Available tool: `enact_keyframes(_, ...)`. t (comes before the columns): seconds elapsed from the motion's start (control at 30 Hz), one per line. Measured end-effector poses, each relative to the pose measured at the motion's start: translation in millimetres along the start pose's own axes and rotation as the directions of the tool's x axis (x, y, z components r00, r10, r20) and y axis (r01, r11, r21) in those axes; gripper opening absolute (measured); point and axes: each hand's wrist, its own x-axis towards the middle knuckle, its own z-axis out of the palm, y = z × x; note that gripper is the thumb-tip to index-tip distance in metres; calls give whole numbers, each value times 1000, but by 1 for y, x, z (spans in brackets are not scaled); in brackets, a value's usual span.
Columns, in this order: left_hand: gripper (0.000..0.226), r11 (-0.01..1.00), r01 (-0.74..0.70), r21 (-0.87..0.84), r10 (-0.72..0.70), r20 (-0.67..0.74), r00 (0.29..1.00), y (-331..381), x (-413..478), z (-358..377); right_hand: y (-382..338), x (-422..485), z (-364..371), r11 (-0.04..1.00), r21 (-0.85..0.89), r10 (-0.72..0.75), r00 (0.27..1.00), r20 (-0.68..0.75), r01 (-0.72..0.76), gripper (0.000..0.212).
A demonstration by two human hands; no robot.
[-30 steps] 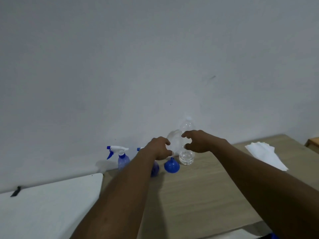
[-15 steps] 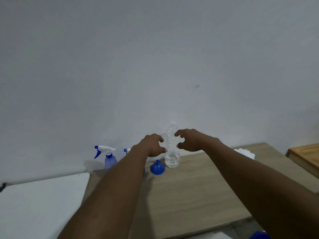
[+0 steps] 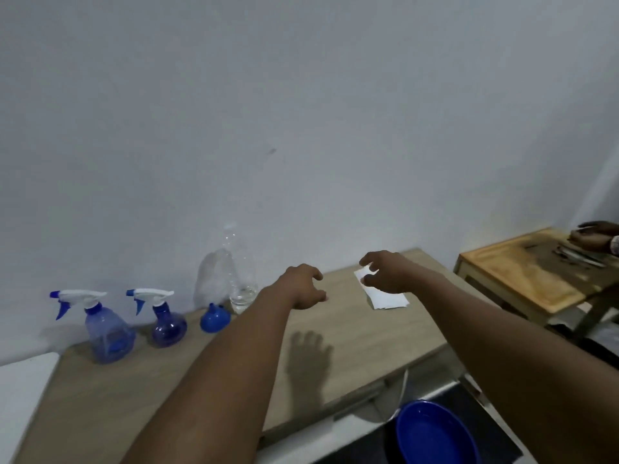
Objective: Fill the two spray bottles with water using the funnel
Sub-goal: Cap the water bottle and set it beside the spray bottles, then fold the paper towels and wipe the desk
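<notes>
A pale wooden tabletop runs from seven o'clock up to two o'clock across the view, its far edge against a plain grey-white wall that fills the upper half. Along that far edge, at nine o'clock from the hands, the task's things stand in a row. The larger spray bottle is outermost and the smaller spray bottle is just beside it at three o'clock, both blue-tinted with white trigger heads. Next comes the blue funnel, set wide mouth down. Last is a clear water bottle, upright, with a little water in its base.

The left hand hangs above the bare wood with fingers loosely curled and gripping nothing, its shadow lying on the tabletop at six o'clock. The right hand is apart from it at three o'clock, thumb and fingers spread in a loose claw over a white paper. Whether it touches the sheet cannot be told.

At eight o'clock a white surface adjoins the tabletop. At three o'clock, well apart, stands a second wooden table with another person's hand at its far end. Below the tabletop's near edge, at five o'clock, sits a blue bowl on dark ground.
</notes>
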Motion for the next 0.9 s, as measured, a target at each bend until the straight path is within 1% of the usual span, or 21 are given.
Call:
enact_keyframes(0.13, 57, 1000, -6, -14, 7, 25, 1000, 28, 19, 34, 55, -4, -1, 988, 132, 94, 994, -63, -85, 46)
enact_keyframes(0.27, 54, 1000, -28, -7, 28, 41, 999, 41, 34, 61, 89, -3, 7, 965, 220, 167, 981, -101, -142, 48)
enact_keyframes(0.53, 57, 996, 12, -92, -4, 85, 996, 47, 77, 105, 132, 2, 30, 949, 213, 255, 962, -96, -230, 48)
enact_keyframes(0.7, 50, 988, 69, -136, -56, 102, 993, 45, 102, 125, 158, 17, 45, 936, 207, 298, 954, -40, -284, 46)
enact_keyframes(0.77, 48, 983, 99, -154, -84, 105, 991, 45, 114, 132, 168, 31, 48, 934, 206, 301, 953, -22, -291, 45)
enact_keyframes(0.9, 44, 964, 161, -211, -147, 80, 986, 50, 145, 145, 186, 73, 52, 946, 199, 262, 965, 6, -258, 46)
